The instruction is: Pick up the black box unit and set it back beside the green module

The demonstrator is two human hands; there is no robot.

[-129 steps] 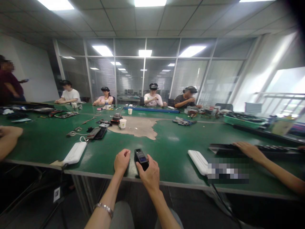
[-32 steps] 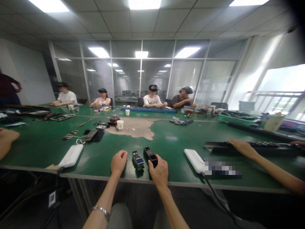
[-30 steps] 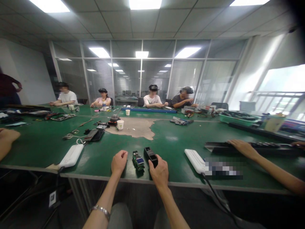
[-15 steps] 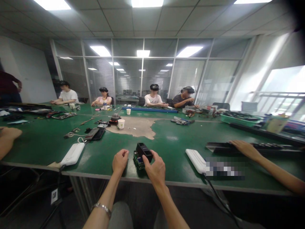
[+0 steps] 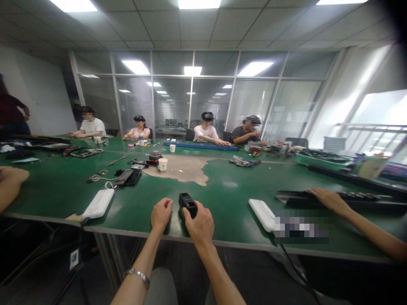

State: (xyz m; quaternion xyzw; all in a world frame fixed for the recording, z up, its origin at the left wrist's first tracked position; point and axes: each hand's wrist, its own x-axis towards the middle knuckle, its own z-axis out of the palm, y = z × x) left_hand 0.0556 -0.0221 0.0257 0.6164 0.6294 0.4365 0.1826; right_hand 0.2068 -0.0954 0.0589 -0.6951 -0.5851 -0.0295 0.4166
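Note:
Near the front edge of the green table (image 5: 229, 216), my right hand (image 5: 202, 220) grips a black box-shaped housing (image 5: 187, 204) by its sides. The housing sits over a small green circuit board, of which only a sliver shows at its left side. My left hand (image 5: 161, 214) rests just left of the housing, fingers curled and pressed together, not touching it. Whether anything small is inside those fingers is hidden.
White power banks (image 5: 99, 203) lie left and right. Phones (image 5: 129, 177), a paper cup (image 5: 163, 164) and a brown patch (image 5: 181, 169) are ahead. Another person's hand (image 5: 329, 200) rests on a black rail (image 5: 292, 198); several people sit across.
My right hand has moved left and down with the black housing, which now covers most of the green board. My left hand has stayed nearly still.

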